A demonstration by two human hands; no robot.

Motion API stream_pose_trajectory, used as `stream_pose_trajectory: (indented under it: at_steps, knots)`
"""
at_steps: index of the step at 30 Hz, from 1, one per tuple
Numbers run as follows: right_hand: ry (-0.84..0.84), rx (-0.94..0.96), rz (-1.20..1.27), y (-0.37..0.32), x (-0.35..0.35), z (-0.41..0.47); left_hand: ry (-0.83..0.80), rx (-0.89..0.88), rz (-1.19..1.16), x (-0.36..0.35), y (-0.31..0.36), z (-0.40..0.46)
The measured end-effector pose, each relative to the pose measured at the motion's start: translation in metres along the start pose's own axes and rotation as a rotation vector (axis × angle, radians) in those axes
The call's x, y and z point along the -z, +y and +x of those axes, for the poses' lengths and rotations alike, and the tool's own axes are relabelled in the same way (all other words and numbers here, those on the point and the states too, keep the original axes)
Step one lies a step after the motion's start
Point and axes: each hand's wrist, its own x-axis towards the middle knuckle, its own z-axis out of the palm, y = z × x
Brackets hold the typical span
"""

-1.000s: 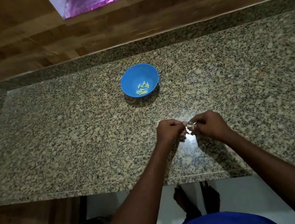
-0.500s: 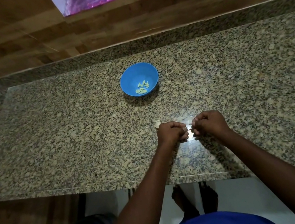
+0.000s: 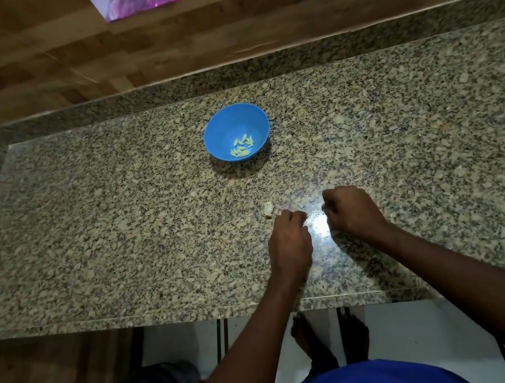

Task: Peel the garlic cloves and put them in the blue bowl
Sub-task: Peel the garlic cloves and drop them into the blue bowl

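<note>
Garlic cloves (image 3: 242,146), peeled and pale, sit in a small heap at the bottom of the blue bowl (image 3: 220,129), well beyond the hands. Down at the fingers, we see both sets curled under; whether they pinch anything we cannot tell, the fingertips being hidden and the glare bright. Our left hand (image 3: 289,241) and right hand (image 3: 351,211) rest knuckles-up on the granite counter (image 3: 117,235), close together but apart. Just beside the left hand's knuckles lies a pale scrap (image 3: 268,208), clove or skin, we cannot tell. Behind the counter we see a wooden wall (image 3: 21,73).
</note>
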Motion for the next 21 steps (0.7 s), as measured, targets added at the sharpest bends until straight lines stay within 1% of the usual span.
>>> stream_pose_trajectory:
  at_steps: [5,10,13,16,18,21]
  knots:
    - [-0.092,0.191,-0.246,-0.009,0.001,0.005,0.012,0.007,-0.016,-0.001,-0.004,-0.002]
    - [-0.117,0.232,-0.357,-0.013,0.0,-0.002,0.041,-0.01,-0.011,0.0,-0.01,-0.009]
    - [-0.172,0.241,-0.413,-0.018,0.0,-0.005,0.048,-0.031,0.0,-0.001,-0.012,-0.009]
    - [-0.179,0.269,-0.371,-0.02,0.002,-0.004,0.038,-0.034,0.014,-0.001,-0.012,-0.009]
    - [-0.179,0.214,-0.304,-0.021,0.002,0.0,0.022,-0.032,0.003,-0.001,-0.011,-0.009]
    - [-0.184,0.027,-0.194,-0.019,0.004,0.01,0.003,-0.033,-0.008,-0.001,-0.011,-0.009]
